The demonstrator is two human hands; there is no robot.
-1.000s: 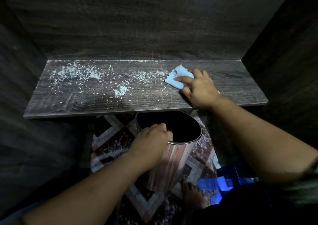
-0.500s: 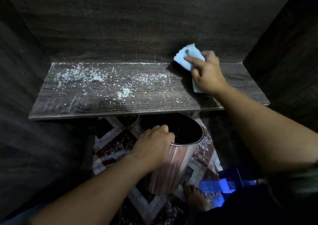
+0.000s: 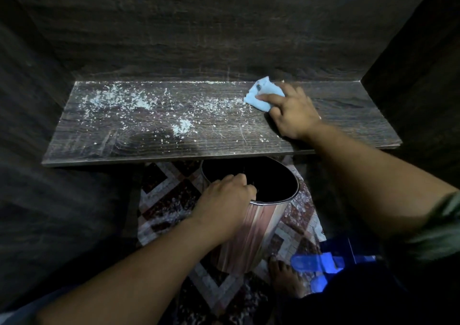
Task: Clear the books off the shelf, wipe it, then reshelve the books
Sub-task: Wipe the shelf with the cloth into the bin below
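A person's right hand point(image 3: 291, 115), fingers flat, presses a blue cloth point(image 3: 261, 95) onto the back right of the shelf point(image 3: 124, 148), at the edge of white crumbs point(image 3: 183, 126) scattered leftward. The left hand point(image 3: 224, 200) curls over the rim of a bin point(image 3: 261, 230) held just below the shelf's front edge, apparently to catch the sweepings. No books are in sight. The wiping looks far from done.

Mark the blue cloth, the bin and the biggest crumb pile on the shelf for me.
blue cloth point(image 3: 261, 92): head view, middle of its exposed part.
bin point(image 3: 263, 230): head view, pink striped outer wall below the rim.
crumb pile point(image 3: 183, 126): head view, centre of the white heap.
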